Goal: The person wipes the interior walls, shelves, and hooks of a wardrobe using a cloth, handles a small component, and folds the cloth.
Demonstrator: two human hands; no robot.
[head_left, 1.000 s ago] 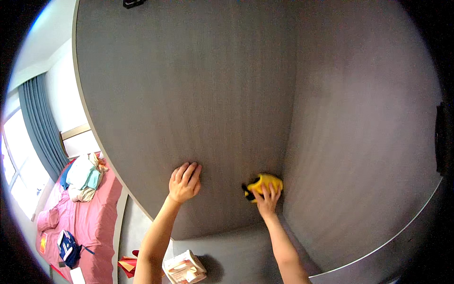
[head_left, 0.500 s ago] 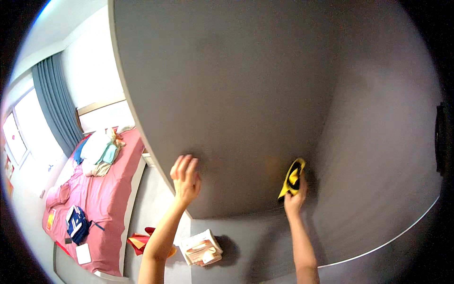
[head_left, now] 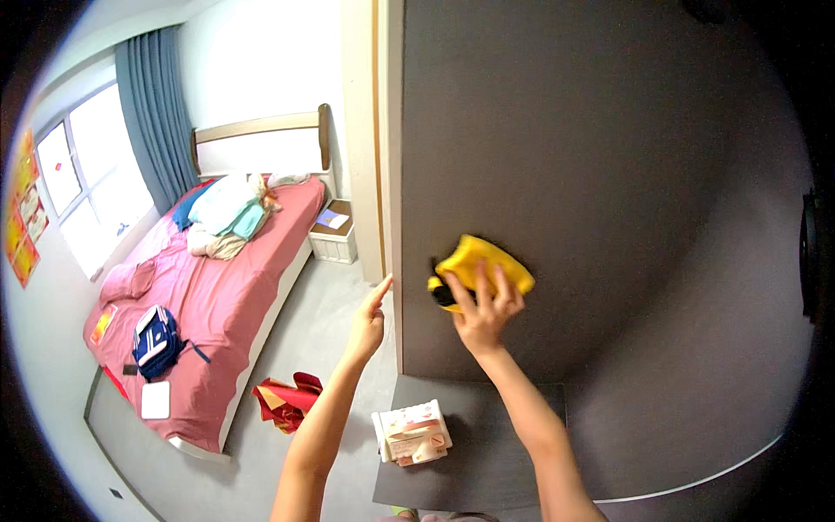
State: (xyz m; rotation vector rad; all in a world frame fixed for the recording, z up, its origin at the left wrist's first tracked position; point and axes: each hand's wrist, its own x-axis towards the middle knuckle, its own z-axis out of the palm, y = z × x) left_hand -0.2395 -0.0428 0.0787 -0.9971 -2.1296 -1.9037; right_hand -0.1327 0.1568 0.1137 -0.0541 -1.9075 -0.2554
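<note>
A yellow cloth with black parts lies bunched against the dark grey panel. My right hand presses it there, fingers spread over the cloth and hiding some of it. To the left, my left hand reaches up to the pale vertical edge of the panel. Its index finger is stretched out, with the fingertip at or very near that edge, and nothing shows in this hand. Whether the fingertip touches cannot be made out.
A white packet sits on the dark ledge below my hands. Red fabric lies on the floor. Further left stands a bed with piled bedding and a blue backpack, beside a nightstand.
My view has turned left, showing more of the room. The right hand has brought the cloth from the panel's inner corner toward its left part and spread it. The left hand has moved to the panel's edge.
</note>
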